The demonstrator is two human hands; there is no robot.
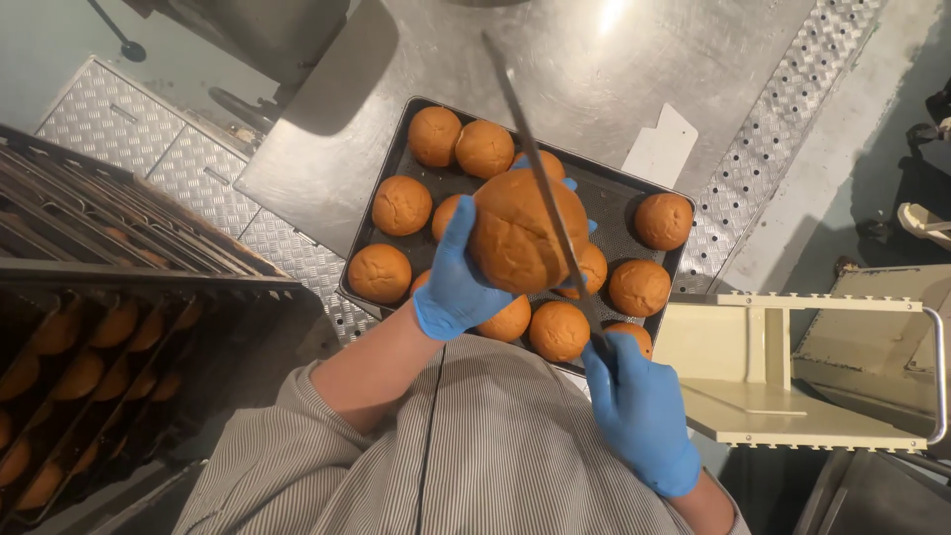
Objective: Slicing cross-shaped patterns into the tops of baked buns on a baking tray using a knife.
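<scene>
Left hand (458,282) in blue glove grips a raised bun (515,243) over near tray (634,203); right hand (642,411) clasps long knife (540,173) w/ blade across bun – slip risks cutting fingers (458,223)

Both my hands are in thin blue throwaway gloves, my left hand (458,280) and my right hand (642,411) alike. The gloves fit tight and wrinkle a little at the knuckles, and each ends in a rolled cuff at the wrist. Above the left glove my forearm is bare up to a pushed-up sleeve (297,416). My shirt (495,446) is grey with fine pale stripes, and a dark seam runs down its middle.
</scene>
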